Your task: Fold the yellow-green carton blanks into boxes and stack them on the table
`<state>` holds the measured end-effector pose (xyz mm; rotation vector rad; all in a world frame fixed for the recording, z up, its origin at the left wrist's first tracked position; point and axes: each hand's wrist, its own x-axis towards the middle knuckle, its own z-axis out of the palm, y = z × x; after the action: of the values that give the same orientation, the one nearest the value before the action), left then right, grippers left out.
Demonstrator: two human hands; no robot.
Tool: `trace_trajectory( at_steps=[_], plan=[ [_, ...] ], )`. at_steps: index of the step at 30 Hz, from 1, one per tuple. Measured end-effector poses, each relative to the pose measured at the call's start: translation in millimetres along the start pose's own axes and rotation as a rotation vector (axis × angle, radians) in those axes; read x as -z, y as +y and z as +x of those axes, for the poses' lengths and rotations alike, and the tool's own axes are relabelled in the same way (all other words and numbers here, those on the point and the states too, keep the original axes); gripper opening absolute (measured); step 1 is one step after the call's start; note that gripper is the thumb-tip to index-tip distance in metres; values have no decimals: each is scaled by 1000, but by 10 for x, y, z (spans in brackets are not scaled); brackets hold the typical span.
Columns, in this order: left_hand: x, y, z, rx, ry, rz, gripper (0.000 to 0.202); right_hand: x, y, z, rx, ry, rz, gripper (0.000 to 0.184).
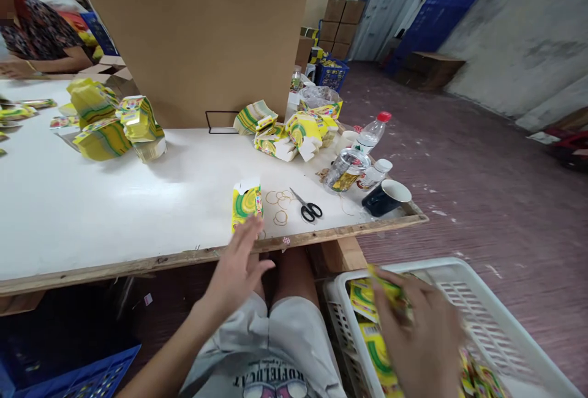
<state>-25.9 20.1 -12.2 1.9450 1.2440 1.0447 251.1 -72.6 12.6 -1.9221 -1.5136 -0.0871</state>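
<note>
My left hand [241, 257] reaches to the table's front edge, thumb and fingers apart. Its fingertips overlap the lower end of a yellow-and-green carton [247, 202] lying on the white tabletop; whether they touch it I cannot tell. My right hand [420, 330], smeared by motion, is over a white plastic basket [487, 300] at lower right. Between its thumb and fingers shows a small yellow packet [390, 291], partly hidden. Beneath that hand, more yellow-and-green cartons [377, 346] lie in the basket.
Scissors [309, 207] and several rubber bands [280, 202] lie right of the carton. A dark mug [383, 201], a clear jar [344, 171] and a bottle [370, 135] line the right edge. Flattened cartons [303, 131] are piled behind. A cardboard sheet [206, 37] stands upright. Another person's arm [55, 64] is far left.
</note>
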Motion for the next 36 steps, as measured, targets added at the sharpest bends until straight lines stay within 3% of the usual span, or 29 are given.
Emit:
trace_trajectory(
  at_steps=[2,5,9,12,15,17,19,21,24,26,30,32,34,36],
  plan=[
    [141,-190,129,-24,49,192,65,110,256,19,-36,66,-216,41],
    [318,-410,239,-30,-1,284,48,-32,281,2,7,-25,-35,36],
    [501,-449,270,-14,-77,268,39,-475,-243,-19,-86,-244,460,30],
    [582,-352,233,-59,-67,240,30,-664,-654,9,-195,-411,718,36],
    [515,-201,73,-250,1,176,37,-721,-863,49,-320,-481,978,47],
    [383,-88,-90,-415,-63,79,40,-734,-890,58,-400,-457,1081,47],
    [223,20,-244,-453,-121,-50,42,-739,-864,38,-441,-414,1104,42],
    [73,114,-345,-299,-42,-227,49,-735,-830,-15,-452,-409,1101,38],
    [-98,217,-375,132,94,-580,58,-719,-827,-129,-424,-485,1071,38],
    [-176,259,-349,328,136,-750,61,-711,-854,-190,-379,-523,1005,38],
    [-227,302,-326,391,302,-830,88,-709,-896,-225,-256,-557,869,35],
    [-197,318,-345,429,240,-845,81,-703,-893,-214,-171,-515,788,28],
    [-143,333,-369,466,93,-810,60,-680,-878,-194,-34,-365,665,21],
    [-88,346,-384,450,-17,-729,42,-634,-860,-165,149,-235,517,41]
  ],
)
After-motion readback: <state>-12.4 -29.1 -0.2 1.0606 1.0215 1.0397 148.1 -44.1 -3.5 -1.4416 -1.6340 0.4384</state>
